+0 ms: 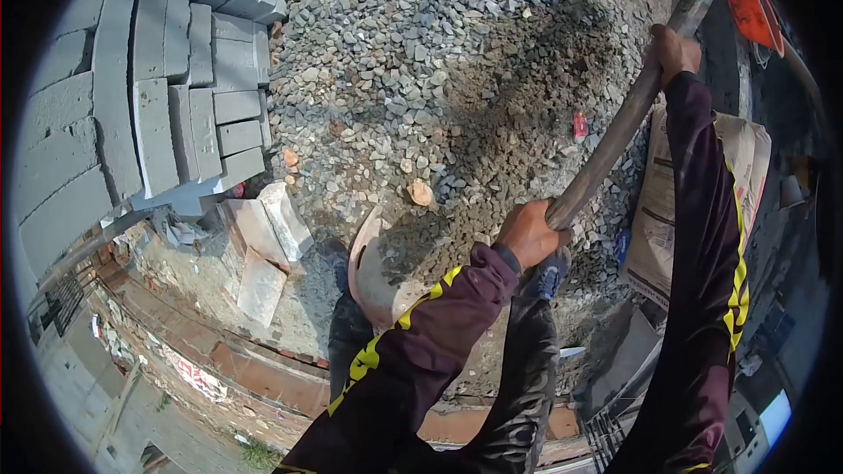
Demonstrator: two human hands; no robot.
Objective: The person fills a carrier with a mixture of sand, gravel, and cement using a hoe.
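Observation:
Both my hands grip a long, dark, curved metal handle [615, 136] that runs from the middle of the view up to the top right. My left hand [527, 233] is closed around its lower end. My right hand [674, 51] is closed around it higher up, near a dark shape at the top edge. The handle hangs over a pile of grey gravel [421, 61]. A pale round pan [367, 276] holding gravel sits just left of my left hand, by my legs and blue shoe [549, 274].
Grey concrete blocks [176, 79] are stacked at the left. Broken pale slabs [263, 250] lie beside them. A paper cement sack [659, 219] lies at the right, an orange object [751, 10] at the top right. A low brick edge [263, 373] runs below.

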